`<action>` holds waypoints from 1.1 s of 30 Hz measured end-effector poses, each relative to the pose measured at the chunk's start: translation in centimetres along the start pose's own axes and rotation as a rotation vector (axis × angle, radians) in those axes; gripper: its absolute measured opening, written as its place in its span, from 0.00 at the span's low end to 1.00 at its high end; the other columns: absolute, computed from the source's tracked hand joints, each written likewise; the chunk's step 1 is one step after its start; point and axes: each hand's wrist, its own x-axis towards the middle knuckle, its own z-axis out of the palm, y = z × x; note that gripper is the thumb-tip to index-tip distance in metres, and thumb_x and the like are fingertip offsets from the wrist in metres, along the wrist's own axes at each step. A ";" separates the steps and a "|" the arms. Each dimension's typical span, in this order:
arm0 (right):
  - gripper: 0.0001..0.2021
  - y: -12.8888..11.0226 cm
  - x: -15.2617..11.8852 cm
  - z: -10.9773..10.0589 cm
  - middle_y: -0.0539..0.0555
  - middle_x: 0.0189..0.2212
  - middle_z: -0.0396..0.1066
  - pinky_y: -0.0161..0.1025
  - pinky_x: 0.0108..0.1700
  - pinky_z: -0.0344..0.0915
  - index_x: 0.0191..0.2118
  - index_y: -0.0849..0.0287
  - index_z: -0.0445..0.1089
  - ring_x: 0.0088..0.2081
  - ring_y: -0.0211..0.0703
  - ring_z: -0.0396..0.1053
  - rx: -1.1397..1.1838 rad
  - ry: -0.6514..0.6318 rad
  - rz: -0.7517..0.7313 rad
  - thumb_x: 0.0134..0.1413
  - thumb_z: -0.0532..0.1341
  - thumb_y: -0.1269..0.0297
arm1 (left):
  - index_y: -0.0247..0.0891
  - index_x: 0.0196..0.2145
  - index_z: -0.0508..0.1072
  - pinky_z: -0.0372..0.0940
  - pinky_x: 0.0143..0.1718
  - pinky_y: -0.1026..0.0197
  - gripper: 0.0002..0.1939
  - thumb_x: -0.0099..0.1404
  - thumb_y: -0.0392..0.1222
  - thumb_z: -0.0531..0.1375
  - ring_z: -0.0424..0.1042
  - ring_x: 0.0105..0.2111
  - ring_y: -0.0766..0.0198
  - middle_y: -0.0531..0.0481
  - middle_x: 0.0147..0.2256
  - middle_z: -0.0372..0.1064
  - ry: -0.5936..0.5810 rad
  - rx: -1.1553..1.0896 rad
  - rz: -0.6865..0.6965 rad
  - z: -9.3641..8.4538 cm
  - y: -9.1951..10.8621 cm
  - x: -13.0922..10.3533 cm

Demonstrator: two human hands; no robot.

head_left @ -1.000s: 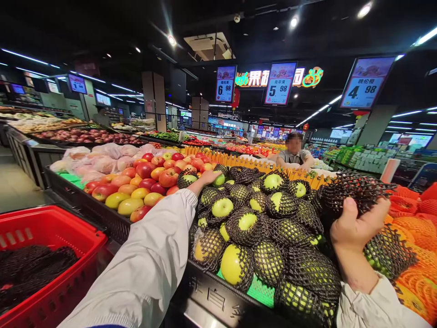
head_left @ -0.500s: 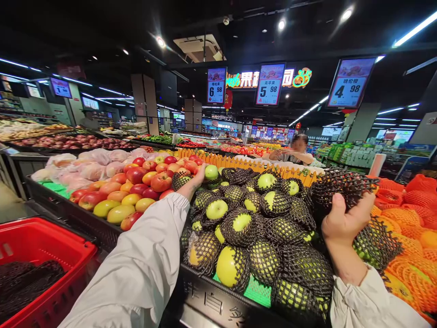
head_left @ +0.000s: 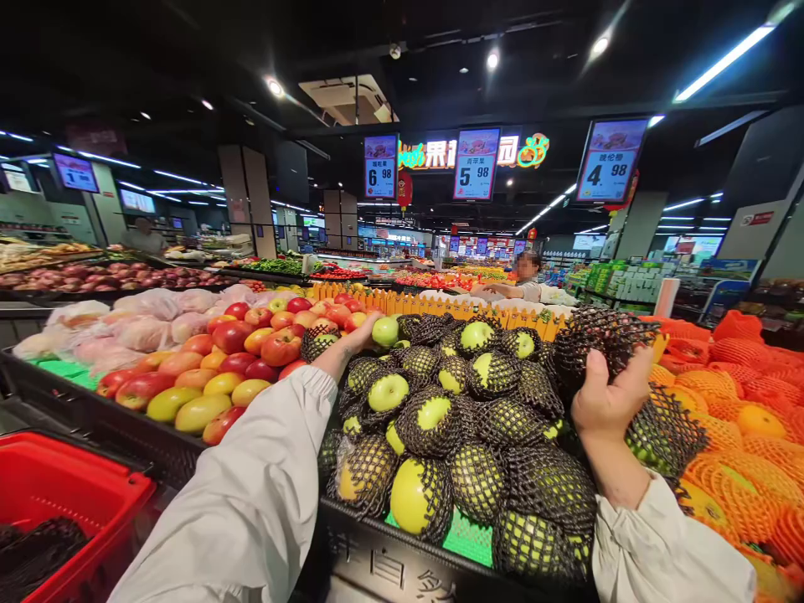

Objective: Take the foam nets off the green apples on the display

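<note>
Green apples (head_left: 388,392), many in black foam nets, fill a black crate (head_left: 377,548) lined with green mat. My left hand (head_left: 358,335) reaches to the crate's back left corner, beside a bare green apple (head_left: 385,332); its fingertips are hidden, so its grip is unclear. At the right side of the crate, my right hand (head_left: 612,389) is closed round a bunch of black foam nets (head_left: 596,339), thumb up. A netted green fruit (head_left: 666,431) lies just right of my right wrist.
Red and yellow apples (head_left: 232,337) and bagged fruit (head_left: 147,331) lie to the left. A red basket (head_left: 119,494) with black nets stands at the lower left. Oranges in orange nets (head_left: 722,435) are on the right. Behind the yellow fence (head_left: 433,306) is a person (head_left: 528,280).
The view has shifted, so the stands and both arms appear further left and the signs slightly lower. Both hands keep nearly the same places over the apples.
</note>
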 end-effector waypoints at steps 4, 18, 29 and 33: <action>0.28 0.7 -0.3 0.3 0.65 0.47 0.73 0.57 0.53 0.67 0.55 0.61 0.66 0.47 0.58 0.72 0.105 -0.162 -0.011 0.54 0.57 0.48 | 0.35 0.53 0.68 0.64 0.23 0.64 0.33 0.68 0.66 0.49 0.76 0.30 0.58 0.45 0.31 0.74 0.059 -0.173 0.182 -0.1 3.7 -1.5; 0.07 2.0 -0.5 1.7 0.55 0.26 0.72 0.56 0.43 0.72 0.25 0.55 0.68 0.33 0.52 0.71 0.300 -0.392 0.110 0.47 0.58 0.59 | 0.32 0.51 0.69 0.57 0.21 0.69 0.21 0.70 0.52 0.60 0.76 0.28 0.65 0.40 0.38 0.76 -0.247 -0.403 0.134 15.6 4.1 -15.2; 0.11 -1.1 -0.5 0.4 0.56 0.31 0.77 0.50 0.41 0.73 0.32 0.55 0.74 0.35 0.52 0.74 0.252 -0.663 -0.229 0.43 0.68 0.55 | 0.41 0.49 0.66 0.51 0.21 0.69 0.31 0.53 0.54 0.72 0.69 0.25 0.70 0.54 0.31 0.70 -0.485 -0.170 0.242 16.6 0.1 -16.8; 0.15 -1.5 -0.7 0.6 0.56 0.31 0.77 0.51 0.40 0.74 0.33 0.55 0.73 0.34 0.53 0.74 0.132 -0.668 -0.343 0.42 0.70 0.52 | 0.41 0.49 0.71 0.49 0.21 0.67 0.30 0.52 0.54 0.71 0.60 0.23 0.71 0.56 0.28 0.67 -0.595 -0.164 0.239 16.7 -0.2 -16.6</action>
